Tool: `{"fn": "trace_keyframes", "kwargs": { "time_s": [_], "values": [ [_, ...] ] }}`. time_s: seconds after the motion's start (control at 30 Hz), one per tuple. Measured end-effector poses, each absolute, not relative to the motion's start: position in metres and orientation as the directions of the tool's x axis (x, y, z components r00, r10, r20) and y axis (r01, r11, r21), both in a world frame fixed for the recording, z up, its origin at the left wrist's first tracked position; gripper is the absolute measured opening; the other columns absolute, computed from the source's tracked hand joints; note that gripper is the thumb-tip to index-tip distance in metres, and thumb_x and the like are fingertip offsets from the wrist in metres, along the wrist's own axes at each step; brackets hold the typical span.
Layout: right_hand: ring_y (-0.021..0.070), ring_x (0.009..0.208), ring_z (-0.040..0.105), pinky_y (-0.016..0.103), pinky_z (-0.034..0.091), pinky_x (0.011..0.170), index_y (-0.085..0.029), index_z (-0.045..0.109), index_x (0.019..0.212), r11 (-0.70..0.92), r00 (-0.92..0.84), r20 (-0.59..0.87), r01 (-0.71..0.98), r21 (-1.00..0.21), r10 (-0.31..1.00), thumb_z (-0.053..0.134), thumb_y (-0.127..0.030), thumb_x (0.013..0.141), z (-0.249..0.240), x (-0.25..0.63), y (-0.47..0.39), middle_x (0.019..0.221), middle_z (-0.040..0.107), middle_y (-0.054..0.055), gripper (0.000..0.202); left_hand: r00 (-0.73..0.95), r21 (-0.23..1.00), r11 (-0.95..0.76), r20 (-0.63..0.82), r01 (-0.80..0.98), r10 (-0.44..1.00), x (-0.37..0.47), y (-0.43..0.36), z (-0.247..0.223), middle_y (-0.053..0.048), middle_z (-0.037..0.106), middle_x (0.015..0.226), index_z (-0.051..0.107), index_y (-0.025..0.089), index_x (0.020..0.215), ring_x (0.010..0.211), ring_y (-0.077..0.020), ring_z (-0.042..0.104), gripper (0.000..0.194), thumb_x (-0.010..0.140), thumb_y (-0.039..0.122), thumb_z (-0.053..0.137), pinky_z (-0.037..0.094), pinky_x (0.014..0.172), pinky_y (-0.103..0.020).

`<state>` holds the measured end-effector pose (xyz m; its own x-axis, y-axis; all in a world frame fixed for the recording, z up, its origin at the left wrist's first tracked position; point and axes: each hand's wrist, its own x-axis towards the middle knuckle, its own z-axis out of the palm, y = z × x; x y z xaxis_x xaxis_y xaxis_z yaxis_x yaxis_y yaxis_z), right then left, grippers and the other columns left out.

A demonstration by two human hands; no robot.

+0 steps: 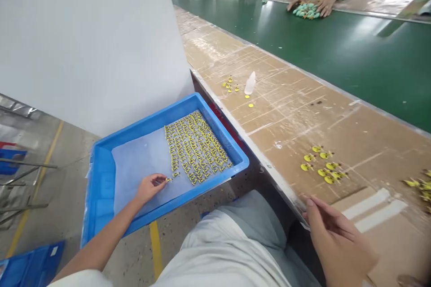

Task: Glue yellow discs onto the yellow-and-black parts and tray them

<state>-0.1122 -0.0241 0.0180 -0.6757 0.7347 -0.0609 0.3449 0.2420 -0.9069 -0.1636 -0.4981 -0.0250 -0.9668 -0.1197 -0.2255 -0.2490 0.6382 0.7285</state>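
Note:
My left hand (152, 188) is inside the blue tray (97, 179), its fingertips pinched on a small yellow figure (169, 180). Rows of similar yellow-and-dark figures (195, 148) cover the right part of the tray's white liner sheet (138, 157). At the near edge of the cardboard-covered bench, my right hand (336, 237) hangs with its fingers loosely curved; between thumb and fingers no object shows. Beyond it on the bench lies a group of yellow figures on round bases (325, 166).
A pale bottle (250, 83) stands on the bench (269, 112) beside more yellow pieces (230, 85). Further figures (420, 186) lie at the right edge. Across the green belt (353, 67), another person's hands gather light-green pieces (306, 10). A white panel (90, 40) rises behind the tray.

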Motion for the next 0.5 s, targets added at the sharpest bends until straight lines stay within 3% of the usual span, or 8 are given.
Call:
{"fn": "trace_keyframes", "kwargs": {
  "time_s": [0.2,0.5],
  "values": [
    [0.0239,0.068,0.066,0.037,0.057,0.075,-0.016,0.072,0.101,0.227,-0.651,-0.119,0.422,-0.878,0.75,0.07,-0.057,0.067,0.03,-0.115,-0.029,0.089,0.072,0.012,0.053,-0.952,0.713,0.649,-0.302,-0.265,-0.057,-0.174,-0.49,-0.038,-0.006,0.076,0.078,0.076,0.021,0.083,0.068,-0.021,0.068,0.025,0.068,0.041,0.074,0.053,0.064,-0.031],
    [0.0303,0.081,0.071,0.041,0.056,0.086,-0.017,0.073,0.097,0.26,-0.621,-0.111,0.475,-0.841,0.776,0.067,-0.057,0.067,0.027,-0.112,-0.032,0.087,0.073,0.012,0.05,-0.949,0.729,0.631,-0.314,-0.264,-0.033,-0.179,-0.484,-0.053,-0.006,0.075,0.078,0.07,0.019,0.081,0.072,-0.0208,0.069,0.025,0.068,0.04,0.075,0.053,0.069,-0.032]
  ]
}}
